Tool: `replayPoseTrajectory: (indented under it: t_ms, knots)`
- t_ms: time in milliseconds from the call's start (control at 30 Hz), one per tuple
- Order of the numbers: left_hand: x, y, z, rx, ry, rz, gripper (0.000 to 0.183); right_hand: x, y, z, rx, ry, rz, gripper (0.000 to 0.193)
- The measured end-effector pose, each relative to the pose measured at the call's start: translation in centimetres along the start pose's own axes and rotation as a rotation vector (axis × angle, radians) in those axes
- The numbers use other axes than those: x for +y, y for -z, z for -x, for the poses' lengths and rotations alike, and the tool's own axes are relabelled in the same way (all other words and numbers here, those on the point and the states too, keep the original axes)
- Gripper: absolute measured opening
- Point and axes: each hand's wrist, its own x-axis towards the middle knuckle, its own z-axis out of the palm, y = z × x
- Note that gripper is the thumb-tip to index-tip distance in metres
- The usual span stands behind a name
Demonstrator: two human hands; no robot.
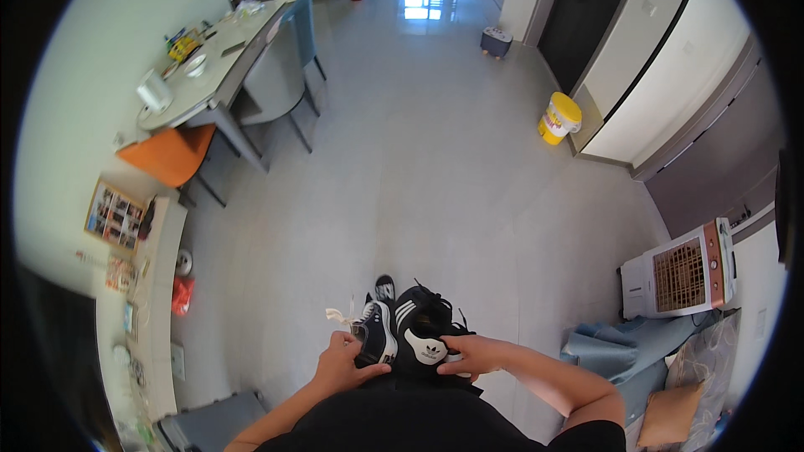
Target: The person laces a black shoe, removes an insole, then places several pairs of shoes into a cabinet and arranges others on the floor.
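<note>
My left hand (pixel 343 362) is closed around the heel end of a dark canvas sneaker (pixel 382 336) with white laces, and a pale lace end sticks out to its left. Close beside it, my right hand (pixel 471 355) grips the heel of a black sneaker (pixel 406 318) with white stripes and a white heel patch. The black laces of that sneaker hang loose at its far end. Both shoes point away from me, side by side in front of my body. Just beyond them shows a small black-and-white shoe toe (pixel 384 288); the rest of it is hidden.
To the left stand a dining table (pixel 205 88), an orange chair (pixel 172 155) and a low white cabinet (pixel 163 285). On the right are a yellow bucket (pixel 558 120), an air cooler (pixel 680 274) and a sofa with cushions (pixel 672 414). Grey tiles (pixel 402 184) cover the floor.
</note>
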Motion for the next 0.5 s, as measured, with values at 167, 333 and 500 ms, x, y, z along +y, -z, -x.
replayPoseTrajectory:
  t_ms: [167,333,500]
  knots:
    - [-0.1,1.3,-20.4,0.110,-0.265,0.180,0.043,-4.5,14.3,-2.1,0.228,-0.112,-0.159,0.069]
    - [5.8,6.3,-39.8,-0.137,-0.371,0.021,0.038,-6.4,24.8,-2.9,0.594,-0.148,-0.079,0.078]
    - [11.9,7.6,-58.2,-0.403,-0.442,-0.244,0.053,-8.2,38.6,-4.9,0.822,-0.077,0.039,0.064]
